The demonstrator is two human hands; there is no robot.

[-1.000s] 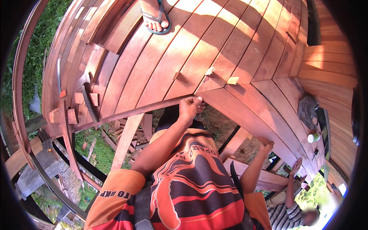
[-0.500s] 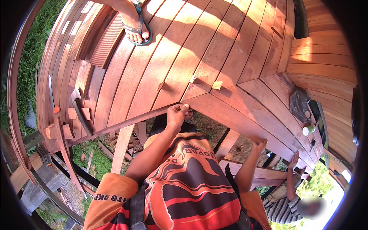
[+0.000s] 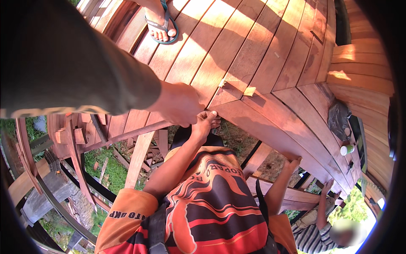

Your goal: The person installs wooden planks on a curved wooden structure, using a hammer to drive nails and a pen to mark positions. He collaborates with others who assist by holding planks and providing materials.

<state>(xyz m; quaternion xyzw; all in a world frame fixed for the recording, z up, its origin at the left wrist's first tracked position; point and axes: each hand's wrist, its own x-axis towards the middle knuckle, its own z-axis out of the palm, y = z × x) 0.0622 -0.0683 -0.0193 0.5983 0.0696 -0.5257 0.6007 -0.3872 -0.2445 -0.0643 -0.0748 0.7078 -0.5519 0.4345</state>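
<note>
My left hand point(image 3: 206, 122) is closed at the corner where the deck boards meet at an angle, its thumb and curled fingers at the end of the outermost deck board point(image 3: 262, 134). Farther right along that board's outer edge, my right hand point(image 3: 292, 163) is closed on it, its fingers partly hidden. From the left, a co-worker's dark-sleeved arm point(image 3: 97, 76) crosses the deck. That person's hand point(image 3: 179, 103) presses down beside my left hand, covering part of the joint. Small wood wedges point(image 3: 250, 91) stand in gaps between the boards.
Another person's sandalled foot point(image 3: 164, 31) stands on the deck. At lower right, a person in a striped shirt point(image 3: 312, 230) has a hand at the board's far end. A black plastic bag point(image 3: 339, 119) and a white-and-green container point(image 3: 347, 150) lie right. Open framing point(image 3: 139, 158) shows grass and offcuts below.
A co-worker's dark-sleeved arm has come in from the left, its hand landing beside my left hand. My hands keep their places on the board, while the view has shifted slightly.
</note>
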